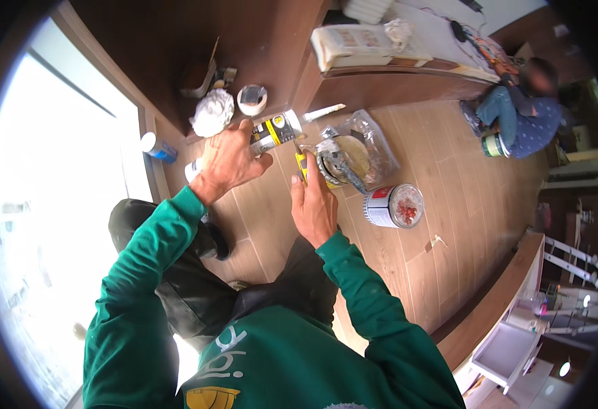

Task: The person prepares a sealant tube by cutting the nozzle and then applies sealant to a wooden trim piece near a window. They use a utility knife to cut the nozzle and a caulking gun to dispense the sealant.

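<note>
My left hand is wrapped round a sealant cartridge with a black, yellow and white label. Its pale tapered nozzle points to the right. Just below the nozzle end, my right hand grips a yellow utility knife, its blade up close to the cartridge. Whether the blade touches the cartridge, I cannot tell. To the right of the knife, a clear plastic bag lies on the floor with a round tan item and a dark, smeared tool on it.
A paint-type can with a messy lid stands right of my right hand. Crumpled white material and a small white tub sit beyond my left hand. A blue-and-white can stands by the window. Another person sits far right.
</note>
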Demonstrator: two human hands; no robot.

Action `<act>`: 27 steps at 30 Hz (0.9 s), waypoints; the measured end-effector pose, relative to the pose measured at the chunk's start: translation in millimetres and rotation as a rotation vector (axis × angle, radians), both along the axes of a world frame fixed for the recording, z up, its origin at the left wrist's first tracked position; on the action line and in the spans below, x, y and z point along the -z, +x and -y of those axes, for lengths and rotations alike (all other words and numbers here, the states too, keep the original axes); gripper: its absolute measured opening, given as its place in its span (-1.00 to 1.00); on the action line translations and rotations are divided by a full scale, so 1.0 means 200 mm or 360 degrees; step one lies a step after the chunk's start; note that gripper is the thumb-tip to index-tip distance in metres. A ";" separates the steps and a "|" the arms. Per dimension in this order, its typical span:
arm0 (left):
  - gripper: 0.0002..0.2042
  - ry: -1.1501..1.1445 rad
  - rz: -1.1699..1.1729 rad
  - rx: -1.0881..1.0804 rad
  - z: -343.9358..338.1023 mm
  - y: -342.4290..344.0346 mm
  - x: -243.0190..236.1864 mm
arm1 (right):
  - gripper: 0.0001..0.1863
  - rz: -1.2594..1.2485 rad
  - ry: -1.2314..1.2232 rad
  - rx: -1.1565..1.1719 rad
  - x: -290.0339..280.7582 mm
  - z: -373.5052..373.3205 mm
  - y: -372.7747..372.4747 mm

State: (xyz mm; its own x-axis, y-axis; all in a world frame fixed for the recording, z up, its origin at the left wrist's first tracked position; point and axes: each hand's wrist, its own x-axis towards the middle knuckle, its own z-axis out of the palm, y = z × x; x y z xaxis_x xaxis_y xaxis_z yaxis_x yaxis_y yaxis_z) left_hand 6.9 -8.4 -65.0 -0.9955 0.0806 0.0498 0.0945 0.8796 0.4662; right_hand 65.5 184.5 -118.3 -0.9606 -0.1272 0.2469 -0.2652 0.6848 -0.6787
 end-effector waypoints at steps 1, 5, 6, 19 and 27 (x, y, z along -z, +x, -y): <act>-0.47 0.0052 -0.0134 0.0039 -0.01 0.01 -0.03 | -0.41 -0.0019 -0.0039 0.0039 -0.03 0.00 0.02; -0.44 0.0178 0.0062 0.0205 -0.02 0.00 -0.14 | -0.46 -0.0011 -0.0158 0.0185 -0.13 -0.01 0.13; -0.45 0.0170 0.0105 0.0249 -0.01 0.00 -0.14 | -0.46 -0.0039 -0.0148 0.0194 -0.12 -0.02 0.17; -0.54 0.0710 0.0451 0.0648 -0.26 0.01 -0.09 | -0.50 0.0220 -0.0306 0.0431 -0.24 -0.23 0.30; -0.56 0.0623 -0.0086 0.0591 -0.36 0.04 -0.14 | -0.58 0.0184 -0.0440 0.0443 -0.43 -0.25 0.35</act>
State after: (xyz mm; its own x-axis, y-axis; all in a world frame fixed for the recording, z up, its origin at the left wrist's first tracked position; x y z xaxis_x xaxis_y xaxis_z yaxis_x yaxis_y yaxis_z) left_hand 15.9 63.8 -36.5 -0.8988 0.3917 0.1969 0.3988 0.5439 0.7383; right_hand 134.9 235.3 -31.6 -0.9725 0.1976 0.1235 -0.0064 0.5072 -0.8618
